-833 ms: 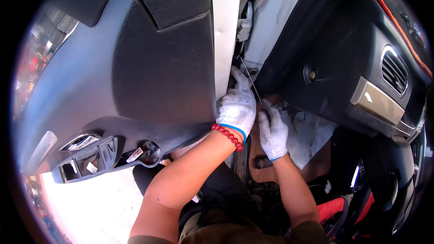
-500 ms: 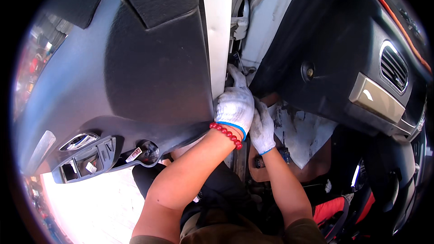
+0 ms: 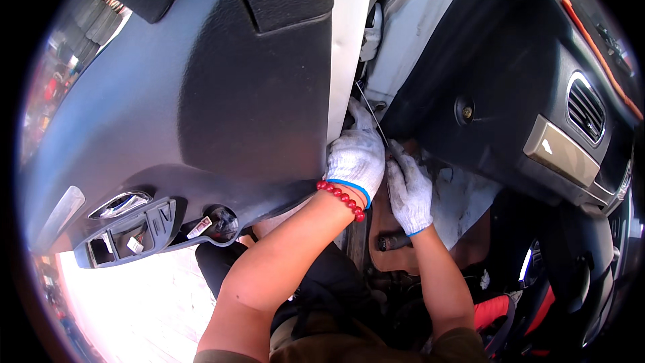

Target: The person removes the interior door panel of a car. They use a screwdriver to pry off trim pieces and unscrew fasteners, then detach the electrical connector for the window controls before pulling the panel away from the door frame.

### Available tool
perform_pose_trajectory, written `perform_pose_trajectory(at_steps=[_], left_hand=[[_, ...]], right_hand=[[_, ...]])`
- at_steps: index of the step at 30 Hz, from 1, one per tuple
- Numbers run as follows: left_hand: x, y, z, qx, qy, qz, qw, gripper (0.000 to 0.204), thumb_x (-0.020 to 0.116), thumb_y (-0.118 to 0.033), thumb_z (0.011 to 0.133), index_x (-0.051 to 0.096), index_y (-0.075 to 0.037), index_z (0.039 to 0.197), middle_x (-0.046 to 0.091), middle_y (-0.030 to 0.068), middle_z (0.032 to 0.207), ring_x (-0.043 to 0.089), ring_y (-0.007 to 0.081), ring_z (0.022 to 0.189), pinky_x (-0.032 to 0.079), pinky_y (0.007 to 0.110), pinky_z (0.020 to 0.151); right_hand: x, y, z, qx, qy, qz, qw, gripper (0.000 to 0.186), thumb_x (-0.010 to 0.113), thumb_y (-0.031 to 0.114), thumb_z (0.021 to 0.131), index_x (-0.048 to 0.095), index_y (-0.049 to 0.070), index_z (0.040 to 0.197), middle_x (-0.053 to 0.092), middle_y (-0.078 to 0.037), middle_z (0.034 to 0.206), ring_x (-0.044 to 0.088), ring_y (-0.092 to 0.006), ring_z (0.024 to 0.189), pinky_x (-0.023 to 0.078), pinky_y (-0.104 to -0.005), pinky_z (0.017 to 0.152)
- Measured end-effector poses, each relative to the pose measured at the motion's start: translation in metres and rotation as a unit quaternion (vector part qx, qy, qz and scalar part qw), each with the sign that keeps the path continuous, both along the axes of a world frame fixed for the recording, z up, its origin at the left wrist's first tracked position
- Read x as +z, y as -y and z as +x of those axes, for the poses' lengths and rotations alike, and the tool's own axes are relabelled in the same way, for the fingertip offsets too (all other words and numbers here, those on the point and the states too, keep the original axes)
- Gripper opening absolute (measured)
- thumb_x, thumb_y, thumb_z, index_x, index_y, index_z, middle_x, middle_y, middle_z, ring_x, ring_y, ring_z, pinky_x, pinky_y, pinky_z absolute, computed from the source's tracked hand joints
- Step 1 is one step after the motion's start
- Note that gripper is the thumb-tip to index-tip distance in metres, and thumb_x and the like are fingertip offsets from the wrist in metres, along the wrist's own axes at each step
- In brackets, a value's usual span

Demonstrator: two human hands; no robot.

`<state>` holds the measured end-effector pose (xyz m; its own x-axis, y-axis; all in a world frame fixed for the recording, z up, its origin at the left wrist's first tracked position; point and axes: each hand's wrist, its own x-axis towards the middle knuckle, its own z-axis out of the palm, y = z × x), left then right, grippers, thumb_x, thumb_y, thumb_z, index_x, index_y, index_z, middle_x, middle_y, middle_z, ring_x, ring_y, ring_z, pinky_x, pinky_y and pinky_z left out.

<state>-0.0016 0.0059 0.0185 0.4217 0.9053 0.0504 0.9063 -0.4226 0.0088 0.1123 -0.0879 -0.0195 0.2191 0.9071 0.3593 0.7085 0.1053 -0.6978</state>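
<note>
My left hand (image 3: 356, 154), in a white glove with a red bead bracelet at the wrist, reaches into the narrow gap beside the white door edge (image 3: 346, 40), fingers curled with one pointing upward; what they hold is hidden. My right hand (image 3: 408, 191), also gloved, is lower and to the right, closed on a thin metal rod (image 3: 370, 109) that slants up into the gap past my left fingers. A white latch-like fitting (image 3: 370, 37) is in the gap above them.
The dark door panel (image 3: 248, 107) with switch housing (image 3: 127, 235) fills the left. At right are the dashboard (image 3: 497, 87) and air vent (image 3: 584, 107). Below my hands lie a brown mat (image 3: 390, 255), a pale sheet (image 3: 463, 208) and a dark cylindrical object (image 3: 393, 240).
Since half a second ago, my right hand has moved right, away from my left hand, and more of the rod shows. The whole view has shifted slightly.
</note>
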Motion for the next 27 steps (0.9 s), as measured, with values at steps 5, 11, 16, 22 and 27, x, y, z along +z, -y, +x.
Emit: perform_pose_trajectory(at_steps=[5, 11, 16, 22, 27], left_hand=[[-0.006, -0.003, 0.001, -0.006, -0.025, -0.023, 0.999, 0.07, 0.066, -0.018, 0.086, 0.042, 0.022, 0.139, 0.052, 0.0455, 0.128, 0.073, 0.0258, 0.066, 0.059, 0.04, 0.05], [-0.009, -0.002, 0.003, -0.001, -0.014, -0.029, 0.999, 0.058, 0.066, -0.016, 0.086, 0.054, 0.013, 0.135, 0.028, 0.048, 0.152, 0.075, 0.0279, 0.073, 0.061, 0.041, 0.053], [-0.001, -0.003, 0.005, 0.03, 0.007, -0.08, 0.996, 0.059, 0.064, -0.012, 0.087, 0.051, 0.01, 0.14, 0.027, 0.0466, 0.153, 0.076, 0.0307, 0.079, 0.062, 0.043, 0.06], [0.002, -0.002, 0.004, 0.025, 0.024, -0.075, 0.997, 0.06, 0.062, -0.008, 0.088, 0.047, 0.01, 0.143, 0.027, 0.0456, 0.154, 0.076, 0.0333, 0.083, 0.063, 0.044, 0.068], [-0.003, -0.002, 0.006, 0.029, 0.009, -0.061, 0.998, 0.061, 0.063, -0.009, 0.087, 0.048, 0.007, 0.144, 0.027, 0.0452, 0.154, 0.076, 0.0336, 0.082, 0.063, 0.044, 0.065]], right_hand=[[0.009, 0.0, 0.003, -0.02, -0.009, 0.005, 1.0, 0.033, 0.062, 0.015, 0.101, 0.066, 0.006, 0.132, 0.071, -0.019, 0.122, 0.07, -0.0362, 0.108, 0.055, -0.0387, 0.091], [0.028, 0.003, 0.006, -0.021, 0.027, -0.016, 0.999, 0.032, 0.062, 0.016, 0.101, 0.067, 0.011, 0.132, 0.072, -0.017, 0.119, 0.071, -0.0369, 0.103, 0.056, -0.0397, 0.089], [0.051, 0.011, 0.004, -0.018, 0.001, -0.084, 0.996, 0.034, 0.061, 0.019, 0.102, 0.066, 0.011, 0.135, 0.071, -0.019, 0.12, 0.069, -0.0371, 0.109, 0.054, -0.0385, 0.093], [0.053, 0.019, 0.003, 0.0, -0.108, -0.123, 0.987, 0.037, 0.06, 0.021, 0.103, 0.062, 0.007, 0.137, 0.069, -0.023, 0.122, 0.067, -0.0401, 0.115, 0.052, -0.0384, 0.098], [0.044, 0.02, 0.003, -0.006, -0.061, -0.092, 0.994, 0.035, 0.062, 0.019, 0.101, 0.065, 0.007, 0.134, 0.071, -0.021, 0.12, 0.069, -0.0385, 0.11, 0.054, -0.0404, 0.095]])
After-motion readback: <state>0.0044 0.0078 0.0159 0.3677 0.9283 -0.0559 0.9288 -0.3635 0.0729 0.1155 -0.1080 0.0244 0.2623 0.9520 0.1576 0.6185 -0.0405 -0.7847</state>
